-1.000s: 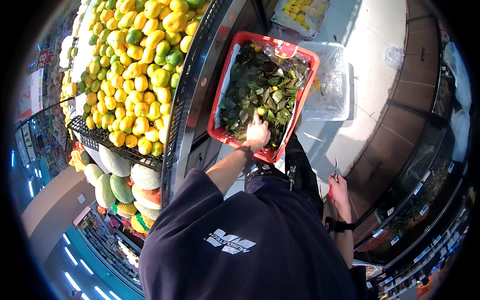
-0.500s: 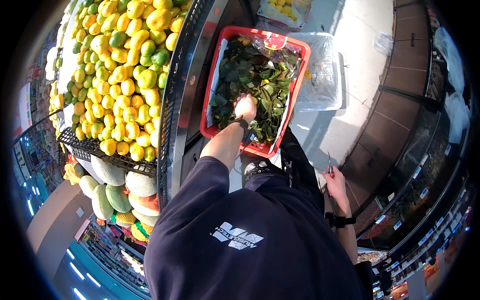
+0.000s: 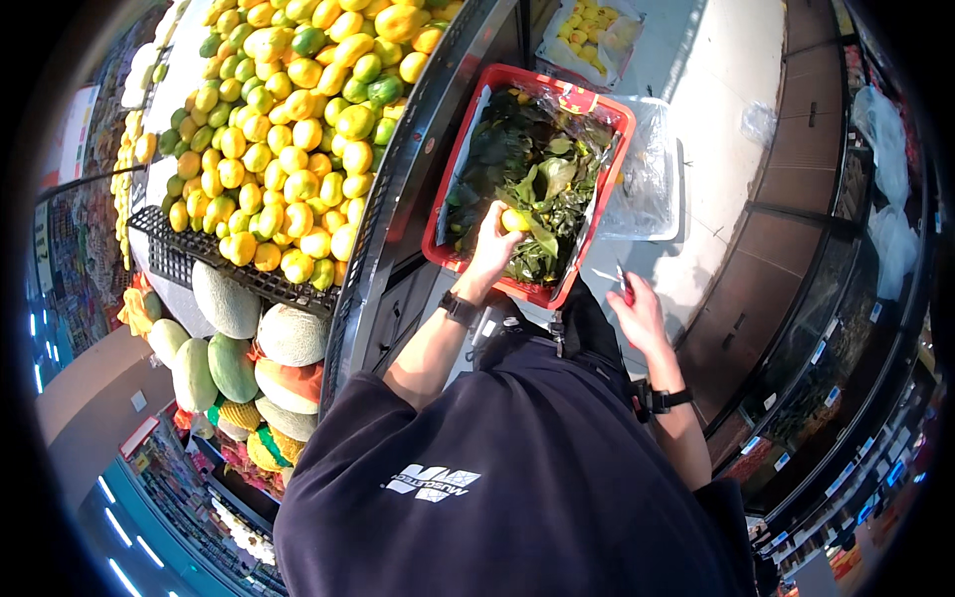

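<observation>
My left hand (image 3: 489,245) is over the near part of a red crate (image 3: 621,139), its fingers closed on a yellow mandarin (image 3: 514,220). A green leaf lies against the fruit, and I cannot tell if it is attached. Dark green leaves (image 3: 557,174) fill the crate and hide most of what lies among them. To the right of the crate, my right hand (image 3: 642,316) grips a pair of small red-handled scissors (image 3: 626,287). The thin blades point away from me and look spread apart.
A sloping display of yellow-green mandarins (image 3: 298,149) rises on the left behind a black mesh edge, with melons (image 3: 227,298) nearer me. Beside the red crate stands a white plastic bin (image 3: 665,236). A box of yellow fruit (image 3: 595,40) sits beyond. Brown cabinets (image 3: 761,289) line the right.
My left hand has come up out of the leaves toward me, with a mandarin now showing in its fingers. My right hand has moved forward and left, nearer the crate, with the scissors.
</observation>
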Demonstrator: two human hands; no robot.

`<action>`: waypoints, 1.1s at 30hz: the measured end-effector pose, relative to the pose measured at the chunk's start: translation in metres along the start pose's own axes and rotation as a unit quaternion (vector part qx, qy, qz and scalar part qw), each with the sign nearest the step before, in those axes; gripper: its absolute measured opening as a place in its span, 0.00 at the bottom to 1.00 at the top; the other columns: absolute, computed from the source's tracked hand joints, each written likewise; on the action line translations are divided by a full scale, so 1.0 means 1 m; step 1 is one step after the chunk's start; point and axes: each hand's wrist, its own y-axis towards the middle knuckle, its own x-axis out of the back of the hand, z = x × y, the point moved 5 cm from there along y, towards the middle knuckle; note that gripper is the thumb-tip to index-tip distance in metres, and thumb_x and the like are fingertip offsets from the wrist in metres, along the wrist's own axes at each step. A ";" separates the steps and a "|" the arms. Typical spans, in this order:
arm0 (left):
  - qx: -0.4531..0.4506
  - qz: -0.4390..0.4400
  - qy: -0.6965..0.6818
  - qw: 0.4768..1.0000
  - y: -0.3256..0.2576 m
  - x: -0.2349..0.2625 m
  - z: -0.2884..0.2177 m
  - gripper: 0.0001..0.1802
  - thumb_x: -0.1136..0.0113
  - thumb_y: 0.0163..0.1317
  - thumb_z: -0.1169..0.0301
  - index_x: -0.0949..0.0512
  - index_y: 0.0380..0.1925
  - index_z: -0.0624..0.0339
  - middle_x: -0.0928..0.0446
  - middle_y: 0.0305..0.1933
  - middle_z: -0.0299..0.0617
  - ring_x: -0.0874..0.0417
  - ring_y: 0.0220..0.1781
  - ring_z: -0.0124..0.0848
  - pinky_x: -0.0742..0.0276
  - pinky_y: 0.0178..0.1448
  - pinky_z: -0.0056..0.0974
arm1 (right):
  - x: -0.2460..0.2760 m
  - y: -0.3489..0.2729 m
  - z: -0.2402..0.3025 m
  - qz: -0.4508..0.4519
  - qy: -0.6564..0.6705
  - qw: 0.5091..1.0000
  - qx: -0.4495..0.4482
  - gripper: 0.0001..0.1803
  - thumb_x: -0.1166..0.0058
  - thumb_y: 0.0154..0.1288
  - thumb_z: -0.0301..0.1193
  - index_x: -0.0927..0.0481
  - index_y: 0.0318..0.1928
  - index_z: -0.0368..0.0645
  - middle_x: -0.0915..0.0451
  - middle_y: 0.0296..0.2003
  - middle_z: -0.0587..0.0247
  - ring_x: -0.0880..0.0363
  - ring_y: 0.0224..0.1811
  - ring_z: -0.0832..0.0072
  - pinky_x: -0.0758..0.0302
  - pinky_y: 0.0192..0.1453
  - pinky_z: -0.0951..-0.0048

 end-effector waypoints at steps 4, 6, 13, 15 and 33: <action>0.050 0.059 -0.261 0.962 -0.023 -0.010 -0.024 0.18 0.46 0.58 0.81 0.33 0.49 0.56 0.25 0.45 0.37 0.23 0.47 0.27 0.28 0.54 0.32 | -0.019 0.002 0.070 -0.010 0.006 0.996 0.089 0.25 0.36 0.59 0.33 0.24 0.56 0.36 0.23 0.43 0.49 0.23 0.50 0.51 0.26 0.56 0.57; 0.034 0.093 -0.261 0.960 -0.028 -0.023 -0.050 0.17 0.48 0.62 0.78 0.33 0.50 0.56 0.23 0.52 0.41 0.23 0.52 0.28 0.30 0.56 0.33 | -0.029 0.002 0.078 -0.048 -0.001 0.991 0.122 0.24 0.36 0.58 0.31 0.23 0.54 0.36 0.24 0.42 0.49 0.23 0.49 0.50 0.27 0.55 0.56; -0.020 0.136 -0.121 0.983 -0.054 -0.020 -0.104 0.21 0.46 0.58 0.77 0.37 0.52 0.60 0.26 0.50 0.42 0.27 0.49 0.26 0.30 0.51 0.30 | -0.032 -0.015 0.115 -0.117 -0.088 0.972 0.185 0.25 0.32 0.51 0.28 0.21 0.51 0.36 0.24 0.43 0.51 0.24 0.50 0.53 0.27 0.56 0.58; -0.056 0.140 -0.029 0.988 -0.057 -0.011 -0.108 0.22 0.45 0.57 0.78 0.38 0.51 0.60 0.30 0.46 0.39 0.30 0.45 0.24 0.31 0.49 0.29 | -0.033 -0.022 0.127 -0.119 -0.093 0.967 0.204 0.24 0.32 0.51 0.28 0.20 0.50 0.36 0.23 0.44 0.50 0.24 0.49 0.53 0.27 0.55 0.58; 0.145 0.088 0.093 0.981 -0.046 0.012 -0.074 0.16 0.47 0.61 0.73 0.32 0.50 0.60 0.22 0.46 0.41 0.22 0.40 0.28 0.24 0.44 0.32 | -0.088 0.003 0.087 -0.043 -0.043 0.997 0.047 0.18 0.38 0.58 0.41 0.16 0.33 0.36 0.17 0.27 0.45 0.15 0.34 0.50 0.22 0.40 0.55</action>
